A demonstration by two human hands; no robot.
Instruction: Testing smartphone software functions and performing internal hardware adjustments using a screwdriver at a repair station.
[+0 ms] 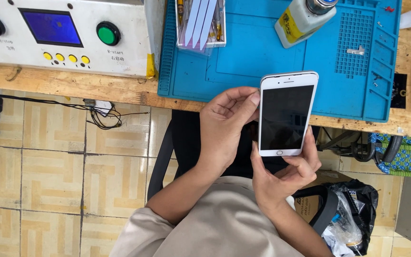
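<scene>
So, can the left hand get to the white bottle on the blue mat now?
Probably not at once: the left hand grips the white phone. The path to the white bottle across the blue mat looks free.

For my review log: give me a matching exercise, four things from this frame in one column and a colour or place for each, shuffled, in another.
Things:
1. smartphone
2. work mat
3. bottle
4. round button

Descriptions:
A. green, on the control box
B. white, lying tilted on the mat
C. blue, on the wooden bench
D. white frame, dark screen, held in both hands

Pairs: 1-D, 2-C, 3-B, 4-A
</scene>
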